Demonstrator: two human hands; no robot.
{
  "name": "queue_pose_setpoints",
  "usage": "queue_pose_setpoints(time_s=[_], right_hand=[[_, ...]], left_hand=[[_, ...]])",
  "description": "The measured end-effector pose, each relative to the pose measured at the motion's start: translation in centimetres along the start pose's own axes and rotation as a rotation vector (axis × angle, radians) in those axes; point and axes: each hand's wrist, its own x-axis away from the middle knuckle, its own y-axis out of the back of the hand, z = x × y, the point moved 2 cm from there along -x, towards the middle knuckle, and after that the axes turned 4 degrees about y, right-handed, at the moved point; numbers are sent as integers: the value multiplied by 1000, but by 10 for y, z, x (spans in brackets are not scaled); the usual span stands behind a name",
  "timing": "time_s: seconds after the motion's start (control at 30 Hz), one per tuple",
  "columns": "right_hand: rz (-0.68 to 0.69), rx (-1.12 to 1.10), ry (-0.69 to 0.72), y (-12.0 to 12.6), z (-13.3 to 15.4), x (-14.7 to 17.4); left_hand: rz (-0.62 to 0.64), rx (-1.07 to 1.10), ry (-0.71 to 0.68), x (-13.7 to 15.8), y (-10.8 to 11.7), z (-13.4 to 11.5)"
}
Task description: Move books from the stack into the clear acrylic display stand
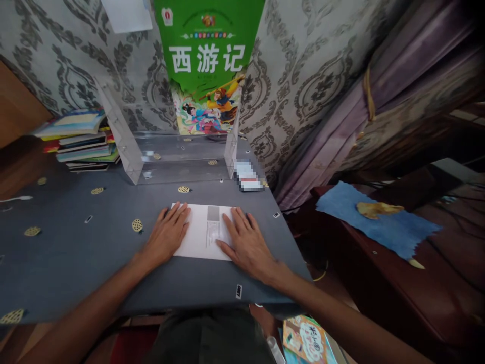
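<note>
A flat white rectangle of paper or card (197,222), with a grey square and small print, lies on the dark grey tablecloth (94,253) in front of me. My left hand (172,231) rests flat on its left end, palm down and fingers stretched. On the right end lies my right hand (248,242), fingers spread and thumb pointing inward beside the print. Whether it is one sheet or a thin booklet I cannot tell. Beyond it stands a clear plastic rack (178,172) with a green book (208,65) upright at its back.
A stack of books (89,146) sits at the back left. Right of the rack lies a small blurred-out item (248,177). Beyond the table's right edge, a blue cloth (371,222) covers part of dark red furniture (424,293). More books (306,338) lie below the front edge.
</note>
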Motion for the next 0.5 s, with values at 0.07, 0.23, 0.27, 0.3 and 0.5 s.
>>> queue_pose_setpoints(time_s=[0.07,0.23,0.27,0.3,0.5], right_hand=[[2,4,-4,0,-3,2],[64,2,78,4,-8,-16],[76,-2,96,5,-9,-22],[83,-7,109,6,-9,-28],[66,-24,141,0,10,-55]], left_hand=[[9,-18,10,0,3,-2],[24,-61,92,1,12,-2],[22,-67,118,1,14,-1],[22,-73,141,1,15,1],[35,-14,98,-6,15,0]])
